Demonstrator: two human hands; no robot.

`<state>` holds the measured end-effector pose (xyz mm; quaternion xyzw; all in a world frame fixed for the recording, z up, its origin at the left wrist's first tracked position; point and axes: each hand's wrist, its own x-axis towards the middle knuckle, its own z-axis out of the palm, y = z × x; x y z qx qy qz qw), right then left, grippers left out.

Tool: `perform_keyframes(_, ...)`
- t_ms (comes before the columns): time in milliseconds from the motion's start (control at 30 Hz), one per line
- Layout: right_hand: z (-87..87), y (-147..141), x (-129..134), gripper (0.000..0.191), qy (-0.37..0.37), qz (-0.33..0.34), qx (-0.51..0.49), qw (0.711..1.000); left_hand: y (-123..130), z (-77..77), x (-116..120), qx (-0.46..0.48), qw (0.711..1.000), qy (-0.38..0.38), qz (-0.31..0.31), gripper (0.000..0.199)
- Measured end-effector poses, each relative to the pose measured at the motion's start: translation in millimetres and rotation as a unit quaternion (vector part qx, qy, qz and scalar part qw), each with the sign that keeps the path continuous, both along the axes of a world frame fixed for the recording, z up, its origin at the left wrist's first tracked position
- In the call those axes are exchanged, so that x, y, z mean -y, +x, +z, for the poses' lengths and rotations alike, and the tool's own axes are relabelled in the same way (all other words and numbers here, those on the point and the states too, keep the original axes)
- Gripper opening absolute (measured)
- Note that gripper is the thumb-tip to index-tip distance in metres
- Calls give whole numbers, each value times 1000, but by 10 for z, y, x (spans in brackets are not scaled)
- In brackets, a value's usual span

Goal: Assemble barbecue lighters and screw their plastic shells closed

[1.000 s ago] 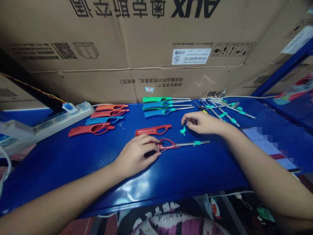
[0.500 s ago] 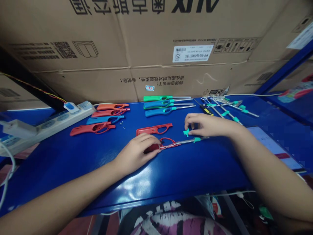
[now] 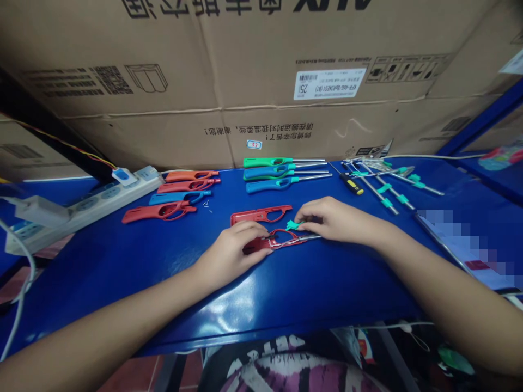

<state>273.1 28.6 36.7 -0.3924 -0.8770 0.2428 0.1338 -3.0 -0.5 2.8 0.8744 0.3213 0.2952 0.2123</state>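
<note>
My left hand (image 3: 239, 251) is closed round the rear of an opened red lighter body (image 3: 286, 244), which lies on the blue table with thin white wires and a metal tube running to the right. Between the thumb and fingers of my right hand (image 3: 327, 219) is a small teal plastic piece (image 3: 293, 225), held just above the loop of that body. My right hand covers part of the metal tube. Directly behind, a matching red shell half (image 3: 261, 215) rests on the table.
Red, orange and blue handles (image 3: 159, 211) lie at the left beside a power strip (image 3: 87, 204). Assembled lighters (image 3: 267, 185) are at the back. To the right are a screwdriver (image 3: 351, 184), metal tubes with teal pieces (image 3: 392, 185) and a tablet-like screen (image 3: 469, 250). A cardboard box (image 3: 245, 81) stands behind.
My right hand has moved left with the teal piece, from above the metal tube to the loop of the red body. My left hand stays on that body. The camera view has shifted slightly.
</note>
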Motion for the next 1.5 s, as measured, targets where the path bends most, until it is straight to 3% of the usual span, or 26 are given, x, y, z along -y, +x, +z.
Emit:
perform_keyframes(200,28,-4,37,13,13,30,-45,998,6,-7,-1,6,1000,2,0,20)
perform_keyframes(733,-106,-199,127,13,-15,47,-73,996,41,-22,9,29,998,-45,24,20)
perform_keyframes(1000,-126,-178,143,20,84,122,-24,989,49,-17,-1,35,997,-58,25,18)
perform_keyframes(1500,-113,-182,175,26,178,142,17,974,70,-40,1,43,996,-80,25,17)
